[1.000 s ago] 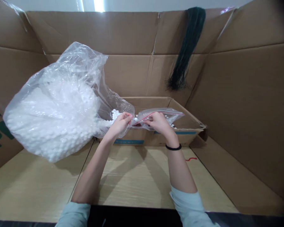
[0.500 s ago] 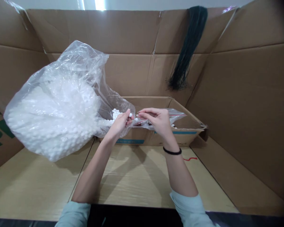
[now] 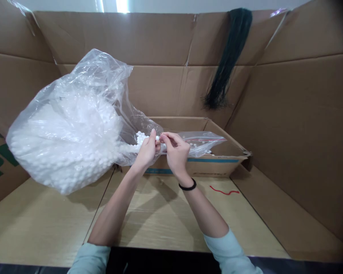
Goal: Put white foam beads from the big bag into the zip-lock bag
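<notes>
My left hand (image 3: 148, 150) is closed, pinching a small white ball (image 3: 157, 138) between thumb and fingers. Right beside it, my right hand (image 3: 176, 149) is also closed, its thumb and fingertips pinched together at the ball; whatever sits between them is too small to make out. Left of my hands lies a large clear plastic bag (image 3: 65, 129) full of white balls, its mouth spread toward my left hand with loose white balls (image 3: 141, 136) in it. Behind my right hand rests a clear zip bag (image 3: 207, 141) with a red seal line and a few small balls.
Both bags lie over an open cardboard box (image 3: 217, 166) with a blue stripe. A red string (image 3: 224, 191) lies on the wooden table (image 3: 160, 220). Tall cardboard walls (image 3: 160, 38) surround the space, and a bundle of dark green strands (image 3: 230, 57) hangs over the back one.
My right hand has moved left from above the zip bag to the ball in my left hand. More of the zip bag and the red string shows now.
</notes>
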A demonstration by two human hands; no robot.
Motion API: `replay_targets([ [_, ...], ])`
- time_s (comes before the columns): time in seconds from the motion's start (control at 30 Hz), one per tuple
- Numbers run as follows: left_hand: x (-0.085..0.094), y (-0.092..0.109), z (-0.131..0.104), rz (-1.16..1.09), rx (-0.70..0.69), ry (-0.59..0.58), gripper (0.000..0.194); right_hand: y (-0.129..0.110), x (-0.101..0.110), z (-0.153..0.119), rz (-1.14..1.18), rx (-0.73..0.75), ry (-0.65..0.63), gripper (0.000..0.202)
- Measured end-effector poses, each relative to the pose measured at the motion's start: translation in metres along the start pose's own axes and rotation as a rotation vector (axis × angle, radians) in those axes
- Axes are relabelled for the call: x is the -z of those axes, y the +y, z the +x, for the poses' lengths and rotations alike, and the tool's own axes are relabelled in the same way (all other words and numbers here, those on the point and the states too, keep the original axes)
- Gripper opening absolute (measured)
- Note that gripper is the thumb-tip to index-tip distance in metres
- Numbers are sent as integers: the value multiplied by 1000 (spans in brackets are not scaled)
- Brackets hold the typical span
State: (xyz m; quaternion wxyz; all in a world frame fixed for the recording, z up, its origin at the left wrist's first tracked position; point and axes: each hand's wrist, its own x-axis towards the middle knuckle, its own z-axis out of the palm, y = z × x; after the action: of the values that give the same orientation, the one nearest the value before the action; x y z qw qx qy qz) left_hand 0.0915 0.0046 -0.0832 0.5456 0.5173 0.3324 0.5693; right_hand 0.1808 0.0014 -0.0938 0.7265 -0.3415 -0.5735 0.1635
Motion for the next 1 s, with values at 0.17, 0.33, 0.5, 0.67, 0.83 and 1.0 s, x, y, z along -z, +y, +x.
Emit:
replay_targets([
  [0.17,2,-4,3,48,-55,16,52,1,-1,-2,-87,93,-6,11],
  [0.33,3,-6,3,117,-69,48,53,3,-2,-3,-110,135,-7,13],
  [0.5,3,0,0,159,-83,35,52,-1,0,-4,-61,92,-52,12],
  [0.67,4,10,-5,122,-67,16,49,-2,1,1,189,-127,-129,23],
  [0.83,6,12,-5,167,-111,-55,49,3,7,12,385,-313,-360,23],
  [1.0,12,12,-5,270,-180,-97,49,-1,16,18,542,-473,-481,26],
])
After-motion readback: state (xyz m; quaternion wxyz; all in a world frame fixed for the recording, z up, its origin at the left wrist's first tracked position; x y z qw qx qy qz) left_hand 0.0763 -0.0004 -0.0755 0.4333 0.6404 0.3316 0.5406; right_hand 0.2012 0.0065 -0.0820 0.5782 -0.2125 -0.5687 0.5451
